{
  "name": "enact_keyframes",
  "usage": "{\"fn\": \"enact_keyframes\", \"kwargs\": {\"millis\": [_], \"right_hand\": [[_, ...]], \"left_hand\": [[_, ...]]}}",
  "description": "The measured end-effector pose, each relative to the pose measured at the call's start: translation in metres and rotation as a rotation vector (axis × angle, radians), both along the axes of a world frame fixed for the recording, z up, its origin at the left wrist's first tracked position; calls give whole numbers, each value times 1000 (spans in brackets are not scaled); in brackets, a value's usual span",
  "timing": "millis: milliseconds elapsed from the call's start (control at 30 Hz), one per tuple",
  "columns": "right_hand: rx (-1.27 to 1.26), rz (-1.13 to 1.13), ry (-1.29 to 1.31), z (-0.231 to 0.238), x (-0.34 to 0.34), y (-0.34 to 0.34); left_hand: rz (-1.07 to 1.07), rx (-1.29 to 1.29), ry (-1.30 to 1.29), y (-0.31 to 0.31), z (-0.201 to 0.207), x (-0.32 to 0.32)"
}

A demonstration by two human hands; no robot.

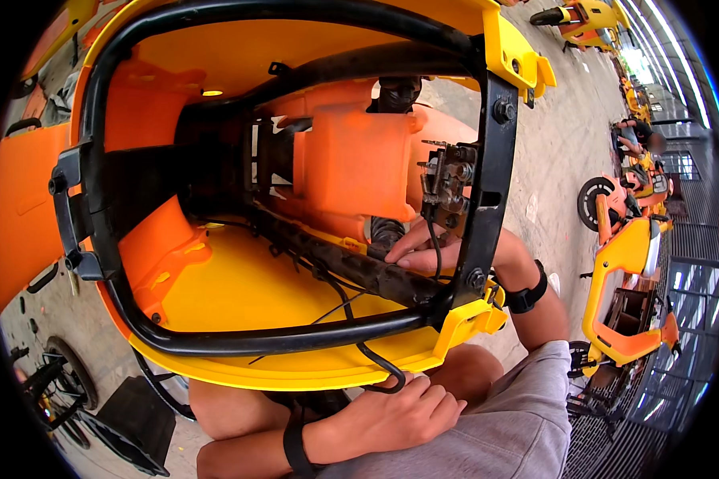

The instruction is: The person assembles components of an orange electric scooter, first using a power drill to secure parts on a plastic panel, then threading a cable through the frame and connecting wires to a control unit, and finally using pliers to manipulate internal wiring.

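A yellow and orange scooter body (240,291) with a black tubular frame (295,342) fills the middle of the view. Through the frame's right side reaches my right hand (431,251), thumb and forefinger pinched together beside the lower black tube (359,267). What they hold, if anything, is hidden. A thin black cable runs down in front of those fingers from a metal latch mechanism with a spring (449,176). Below the yellow edge, my left hand (403,415) is closed around a bent black cable (387,382) that comes out over the rim.
An orange panel (28,207) stands at the left. A wheel (70,374) and a black flat part (132,423) lie lower left. Another yellow scooter body (615,295) stands at the right; a person (635,136) is farther back.
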State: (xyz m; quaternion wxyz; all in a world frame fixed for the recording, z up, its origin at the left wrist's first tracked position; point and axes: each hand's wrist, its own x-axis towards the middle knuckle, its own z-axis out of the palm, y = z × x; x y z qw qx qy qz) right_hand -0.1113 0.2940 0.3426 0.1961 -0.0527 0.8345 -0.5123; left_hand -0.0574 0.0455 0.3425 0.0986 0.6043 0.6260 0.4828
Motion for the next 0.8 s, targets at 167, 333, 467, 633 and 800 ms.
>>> {"fn": "enact_keyframes", "kwargs": {"millis": [167, 333, 467, 633, 800], "right_hand": [[-43, -25, -43, 2, 3, 0], [-178, -40, -64, 11, 0, 1], [-333, -25, -68, 1, -5, -3], [-381, 1, -14, -15, -4, 7], [-542, 51, -11, -27, -7, 3]], "left_hand": [[-31, 50, -28, -2, 5, -11], [-144, 184, -101, -25, 43, -49], [385, -24, -246, -42, 86, -74], [275, -410, -34, -11, 80, -137], [104, -649, -206, 6, 68, -146]]}}
